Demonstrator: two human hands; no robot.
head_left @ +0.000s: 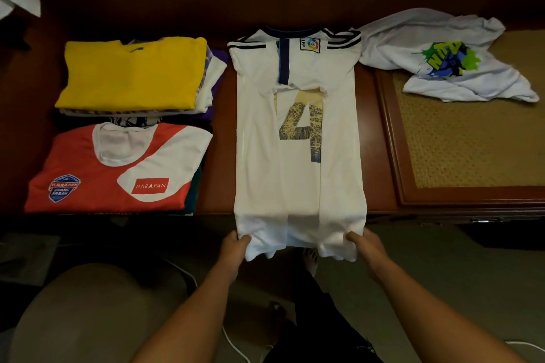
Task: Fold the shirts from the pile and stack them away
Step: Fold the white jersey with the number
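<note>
Two hands were engaged at the near edge of the work: the left hand point(236, 244) and the right hand point(364, 243) each pinched one bottom corner of the white jersey point(298, 156), thumbs over the cloth and fingers curled beneath the hem, which hung just past the front edge of the wooden surface point(218, 186). The jersey was laid lengthwise in the middle of that surface, collar away from the person, with both sides and sleeves already turned inward so that a narrow panel was formed and part of the large numeral was covered. The step in hand was judged to be the lengthwise fold of this panel, with the width folds taken as complete. The next move was judged to require that both corners be lifted together and carried toward the collar, kept level so that the inward flaps were not spread open. To the left, just beside the jersey, a folded red and white shirt point(118, 168) was seen on a near stack, and behind it a folded yellow shirt point(132, 74) topped a second stack. Farther off at the right, one crumpled white printed shirt point(442, 59) lay unfolded, partly on a woven panel point(460, 141); it was judged to be what was left of the pile.
</note>
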